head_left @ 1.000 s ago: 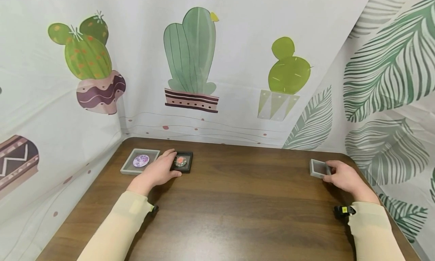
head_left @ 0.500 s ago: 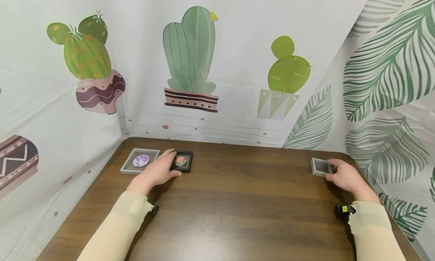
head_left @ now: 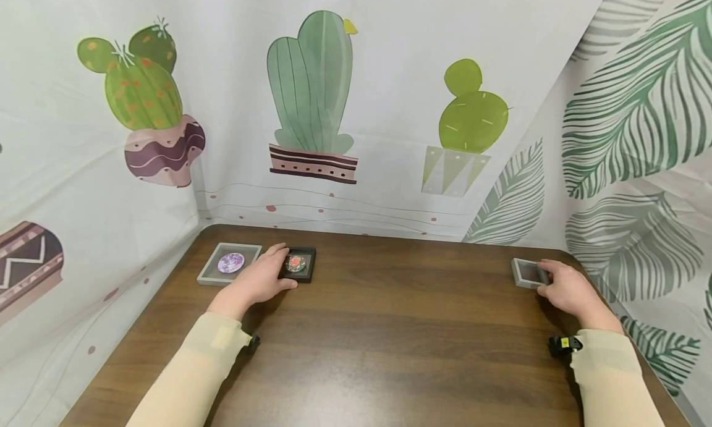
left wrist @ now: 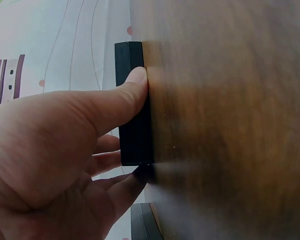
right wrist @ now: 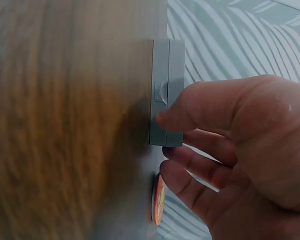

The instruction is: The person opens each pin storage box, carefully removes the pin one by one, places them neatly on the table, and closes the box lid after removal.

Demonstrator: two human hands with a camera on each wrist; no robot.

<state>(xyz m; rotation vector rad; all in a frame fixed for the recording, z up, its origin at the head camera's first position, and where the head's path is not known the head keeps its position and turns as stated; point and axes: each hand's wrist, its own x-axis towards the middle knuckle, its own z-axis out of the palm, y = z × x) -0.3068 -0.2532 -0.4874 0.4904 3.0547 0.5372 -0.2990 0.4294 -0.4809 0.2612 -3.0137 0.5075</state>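
Note:
My left hand (head_left: 257, 280) grips a square black display case (head_left: 312, 261) lying at the table's back left. Its thumb lies along the near side, as the left wrist view shows on the case's black edge (left wrist: 134, 145). A round red and dark green disc (head_left: 295, 264) shows inside the case. At the back right, my right hand (head_left: 568, 291) pinches a small grey case (head_left: 517, 275) between thumb and fingers. In the right wrist view that grey case (right wrist: 161, 65) sits flat on the wood, its thumb across the near side; the hand covers its right part.
A larger grey-rimmed display case (head_left: 214, 282) with a purple and white disc (head_left: 230, 263) stands left of the black one. Beyond the right hand's fingers lies an orange-rimmed disc (right wrist: 158, 202). A printed cloth (head_left: 389, 105) hangs behind the brown table (head_left: 411, 328).
My right hand has slid the small grey case slightly to the right and a little back. The left hand and the black case have stayed in place.

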